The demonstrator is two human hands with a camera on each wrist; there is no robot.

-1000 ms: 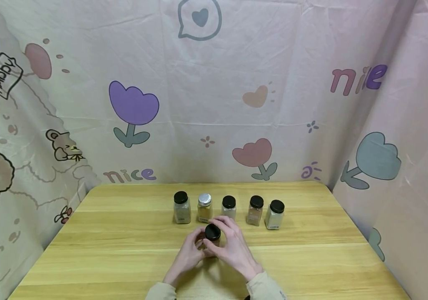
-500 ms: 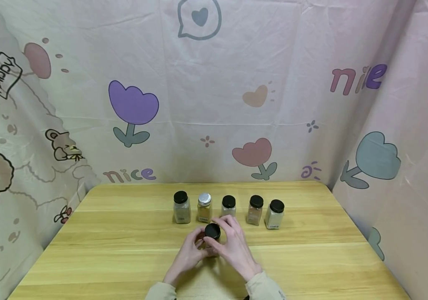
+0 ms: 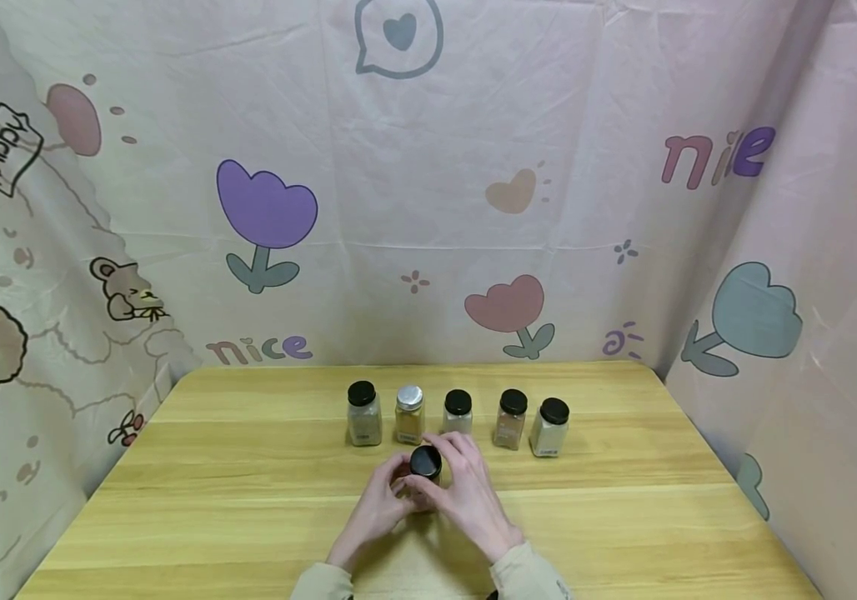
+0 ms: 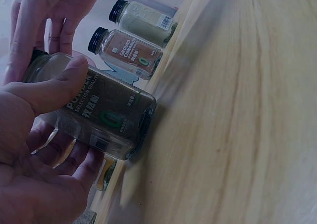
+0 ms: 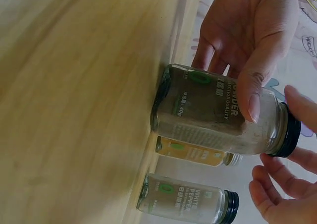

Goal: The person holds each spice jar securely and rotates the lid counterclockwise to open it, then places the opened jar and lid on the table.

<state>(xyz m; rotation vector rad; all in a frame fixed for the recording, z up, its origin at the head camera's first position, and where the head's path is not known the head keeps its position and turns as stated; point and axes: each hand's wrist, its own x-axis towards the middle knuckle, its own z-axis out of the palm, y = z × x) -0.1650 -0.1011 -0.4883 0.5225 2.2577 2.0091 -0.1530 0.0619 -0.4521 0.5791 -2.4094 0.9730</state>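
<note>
A square glass spice jar (image 4: pixel 110 112) of brown powder, its label reading "POWDER", stands upright between both hands at the middle of the table. My left hand (image 3: pixel 378 506) grips the jar's body, thumb on the label side and fingers curled behind, as the left wrist view shows. Around its black lid (image 3: pixel 425 461) my right hand (image 3: pixel 468 497) holds thumb and fingers on opposite sides. In the right wrist view the lid sits on the jar's neck, and the right fingers (image 5: pixel 282 182) are partly cut off by the frame edge. Whether the base touches the wood is unclear.
Behind the hands stands a row of several spice jars: a grey-green one (image 3: pixel 364 421), a yellow one with a silver lid (image 3: pixel 409 421), white pepper (image 5: pixel 185 199), ground cinnamon (image 4: pixel 130 53) and a pale one (image 3: pixel 549 433). A printed curtain (image 3: pixel 413 167) encloses the wooden table (image 3: pixel 211 492).
The right thumb and fingers shift slightly at the lid, and the sheen on the lid's top changes. The left hand, the jar and the row behind stay in place.
</note>
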